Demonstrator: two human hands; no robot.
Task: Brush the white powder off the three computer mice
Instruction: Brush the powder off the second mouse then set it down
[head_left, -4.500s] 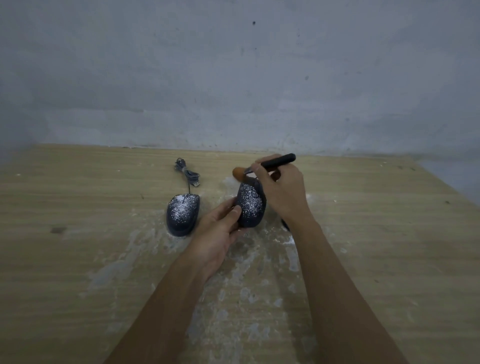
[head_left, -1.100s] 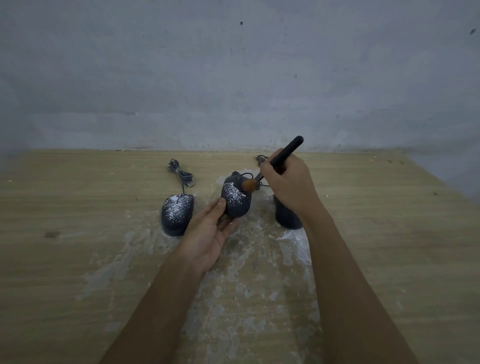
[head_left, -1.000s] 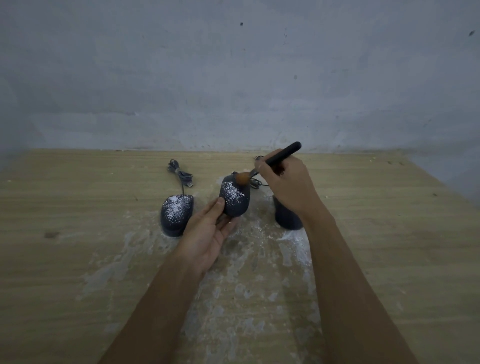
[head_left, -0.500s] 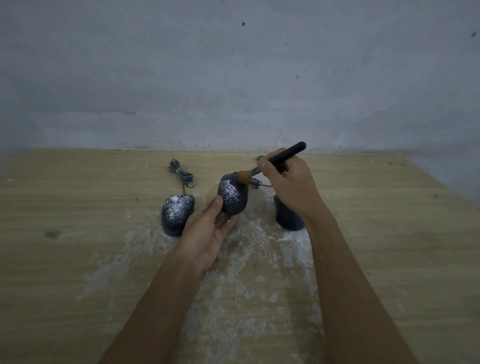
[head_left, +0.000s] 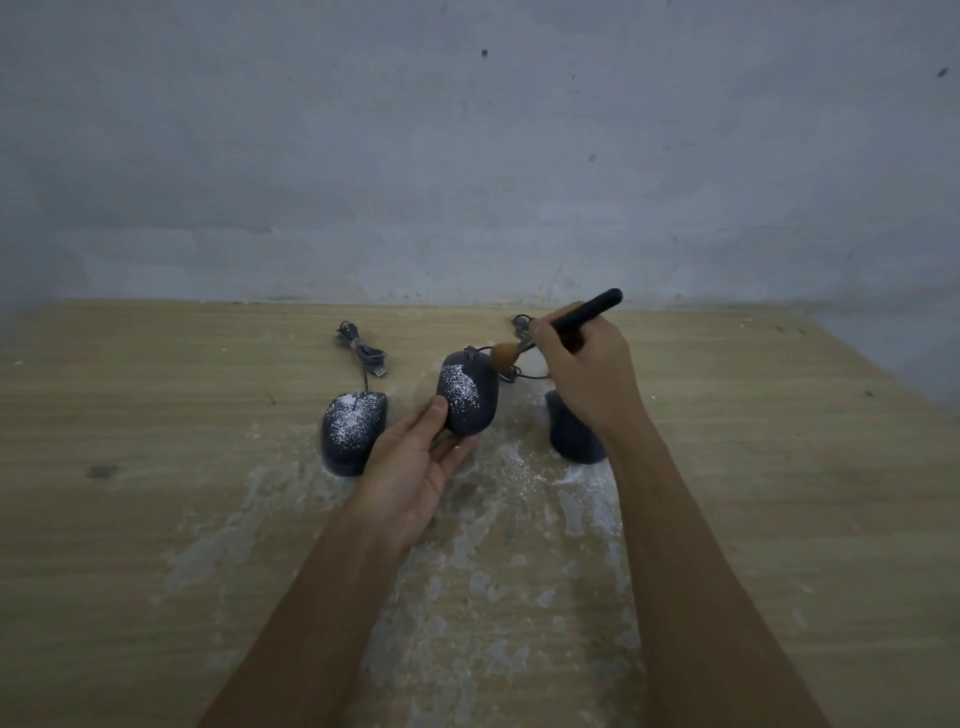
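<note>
The middle mouse (head_left: 467, 397) is lifted off the worktop (head_left: 156, 519) and tilted up, its far end raised, with white powder (head_left: 460, 389) speckling the left part of its top while the right part looks dark and bare. The left hand (head_left: 415, 478) cups it from below and the near side, thumb pressed on its near left edge. Just beyond its far right corner sits the orange-brown head of a brush (head_left: 558, 332), close to the mouse; whether the bristles touch it cannot be told. The right hand (head_left: 587, 374) is closed around the brush's black handle, which slants up and to the right.

To the left, the left mouse (head_left: 353, 431) rests on the worktop, its top heavily dusted with powder, its bundled cable (head_left: 361, 351) lying farther back. To the right, the right mouse (head_left: 574, 434) lies on the worktop, partly hidden behind the right wrist, and shows dark with no clear powder. Pale powder smears (head_left: 519, 519) spread over the wooden worktop between and nearer than the mice. A grey wall (head_left: 467, 156) rises behind the far edge.
</note>
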